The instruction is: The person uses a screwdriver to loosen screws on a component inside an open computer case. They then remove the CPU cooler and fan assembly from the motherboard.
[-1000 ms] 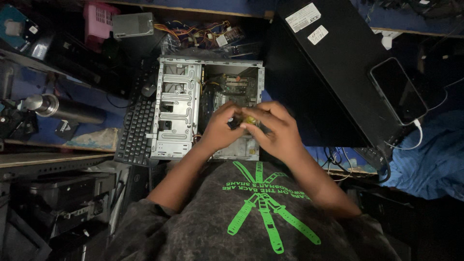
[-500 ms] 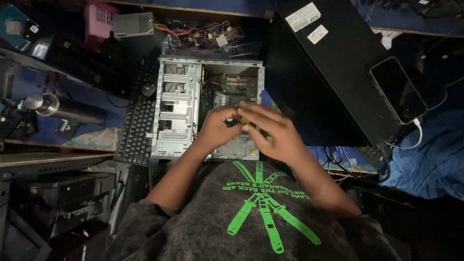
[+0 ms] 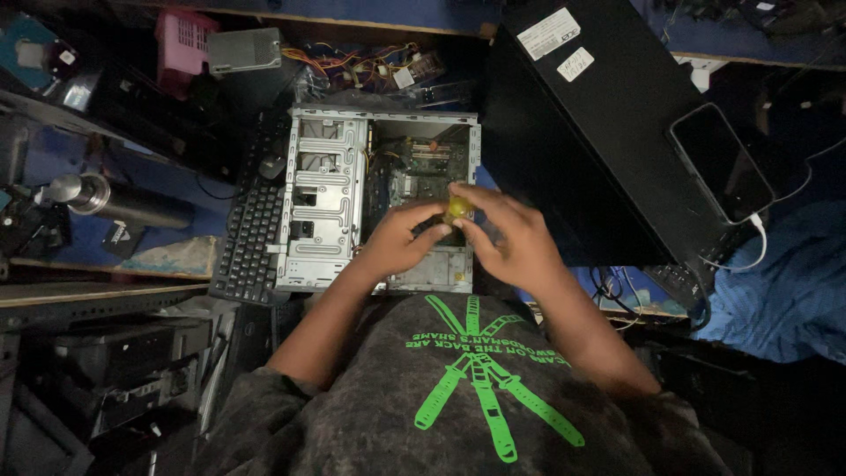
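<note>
1. yellow handle (image 3: 457, 210), probably a small screwdriver, sits pinched between both hands right over the open pc case (image 3: 379, 198). the left hand (image 3: 401, 240) grips it from the left side and the right hand (image 3: 511, 240) wraps the other side, fingers closed on it. the tip is hidden, so where it lands can't be told.
2. the motherboard (image 3: 414, 167) is directly below. if the tool slips off a screw it could gouge the board or nick those loose wires.
3. a screw coming free could drop into the case and vanish under the drive cage (image 3: 322, 198).
4. lighting is dim, so misjudging the screw head looks likely.
5. the keyboard (image 3: 251, 238) is jammed right against the case and a black tower (image 3: 599, 132) crowds the right side. an elbow bump could shove either one.
6. the phone (image 3: 721, 161) lies on that tower on a charging cable; a snag could pull it off.
</note>
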